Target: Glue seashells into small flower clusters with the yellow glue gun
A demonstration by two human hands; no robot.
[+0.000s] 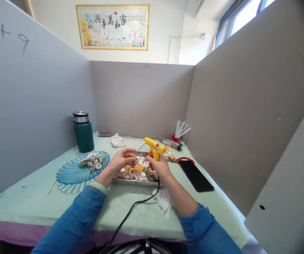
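My right hand is wrapped round a yellow hot glue gun, whose black cord runs down to the table's front edge. My left hand is held just left of it, fingers curled into a pinch; whatever lies between the fingertips is too small to make out. Below both hands sits a metal tray filled with mixed seashells, some orange, some white. To the left, a blue scalloped glass plate carries a small cluster of shells.
A green thermos stands back left. At right lie a black phone and red-handled scissors. Behind are a clear tube and a red cup of glue sticks. A crumpled tissue lies near my right forearm. Grey partitions enclose the table.
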